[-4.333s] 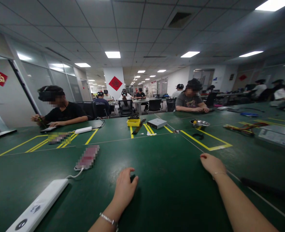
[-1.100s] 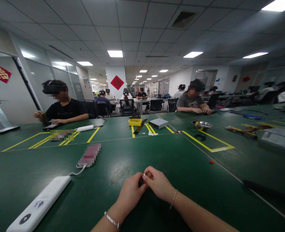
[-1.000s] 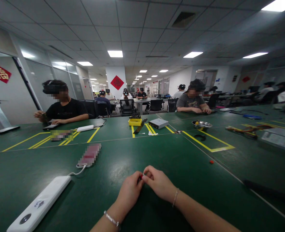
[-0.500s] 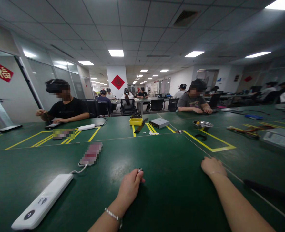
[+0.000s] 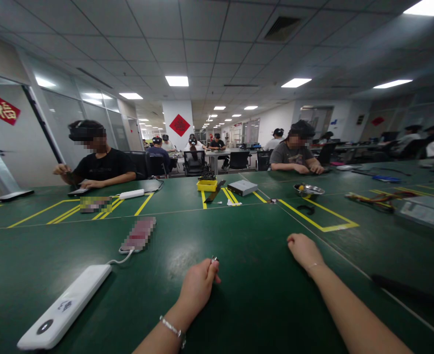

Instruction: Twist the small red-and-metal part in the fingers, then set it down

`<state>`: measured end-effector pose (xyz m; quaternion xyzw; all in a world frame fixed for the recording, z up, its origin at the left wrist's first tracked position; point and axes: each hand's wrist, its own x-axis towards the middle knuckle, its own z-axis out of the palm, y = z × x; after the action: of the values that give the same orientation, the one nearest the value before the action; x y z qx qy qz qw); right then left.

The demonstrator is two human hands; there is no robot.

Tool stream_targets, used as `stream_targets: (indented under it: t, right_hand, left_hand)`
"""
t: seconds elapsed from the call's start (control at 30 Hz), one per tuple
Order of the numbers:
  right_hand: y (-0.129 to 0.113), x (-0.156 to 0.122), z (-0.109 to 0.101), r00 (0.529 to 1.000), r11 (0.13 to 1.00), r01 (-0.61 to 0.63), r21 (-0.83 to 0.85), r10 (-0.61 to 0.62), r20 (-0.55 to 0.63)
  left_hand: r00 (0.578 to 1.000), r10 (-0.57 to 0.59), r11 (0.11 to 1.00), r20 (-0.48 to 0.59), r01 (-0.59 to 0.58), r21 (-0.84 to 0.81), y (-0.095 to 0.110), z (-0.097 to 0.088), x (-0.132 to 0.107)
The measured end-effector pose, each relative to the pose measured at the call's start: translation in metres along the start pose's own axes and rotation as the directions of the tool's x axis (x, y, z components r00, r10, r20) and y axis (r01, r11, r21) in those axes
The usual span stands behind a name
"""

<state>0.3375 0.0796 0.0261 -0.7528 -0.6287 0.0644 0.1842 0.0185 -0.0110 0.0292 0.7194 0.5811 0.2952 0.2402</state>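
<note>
My left hand (image 5: 198,282) is closed in a pinch above the green table (image 5: 146,305). A small shiny metal piece (image 5: 215,259) sticks up between its thumb and forefinger; it is too small to name. My right hand (image 5: 307,253) hovers over or rests on the table to the right, its fingers curled in. Whatever it may hold is hidden from view. Left of my left hand lies a white power bank (image 5: 67,305), joined by a white cable (image 5: 123,258) to a phone (image 5: 139,235).
Ahead are a yellow bin (image 5: 207,186), a grey metal box (image 5: 242,187) and a metal bowl (image 5: 308,191). A power supply unit (image 5: 426,212) with bundled wires stands at right. Two people (image 5: 102,162) sit across the table. A dark long object (image 5: 404,290) lies near my right forearm.
My right hand has moved left and slightly up in the view, closer to my left hand. The left hand with the small metal piece has barely moved.
</note>
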Motion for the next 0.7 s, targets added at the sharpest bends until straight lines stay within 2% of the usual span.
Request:
stream_targets:
  t: [0.07,0.13,0.2,0.27,0.33,0.4,0.5,0.7]
  right_hand:
    - [-0.028,-0.009,0.007,0.998,0.988,0.042,0.145,-0.047,0.036]
    - [-0.059,-0.022,0.015,0.99,0.927,0.02,0.374,-0.071,0.122]
    - [-0.087,-0.039,0.021,0.96,0.756,-0.101,0.647,-0.097,0.263]
    - [-0.109,-0.056,0.024,0.893,0.495,-0.291,0.819,-0.167,0.418]
    - [-0.123,-0.07,0.025,0.8,0.279,-0.479,0.832,-0.252,0.545]
    - [-0.129,-0.08,0.025,0.722,0.172,-0.59,0.789,-0.325,0.611]
    - [-0.13,-0.085,0.026,0.66,0.127,-0.648,0.751,-0.398,0.637]
    - [-0.129,-0.086,0.031,0.651,0.15,-0.634,0.758,-0.426,0.629]
  left_hand:
    - [1.0,0.011,1.0,-0.001,-0.011,0.019,0.001,0.0,0.0]
    - [1.0,0.023,0.999,0.0,-0.023,0.048,0.002,0.0,-0.001]
    - [0.999,0.038,0.997,0.014,-0.038,0.068,0.004,0.0,-0.002]
    - [0.997,0.066,0.995,0.029,-0.068,0.069,0.005,0.0,-0.003]
    - [0.995,0.097,0.993,0.035,-0.099,0.062,0.006,0.001,-0.004]
    - [0.993,0.115,0.991,0.02,-0.116,0.06,0.005,0.002,-0.004]
    - [0.994,0.113,0.992,-0.013,-0.112,0.056,0.002,0.004,-0.003]
    - [0.996,0.086,0.996,-0.029,-0.085,0.04,0.0,0.004,-0.001]
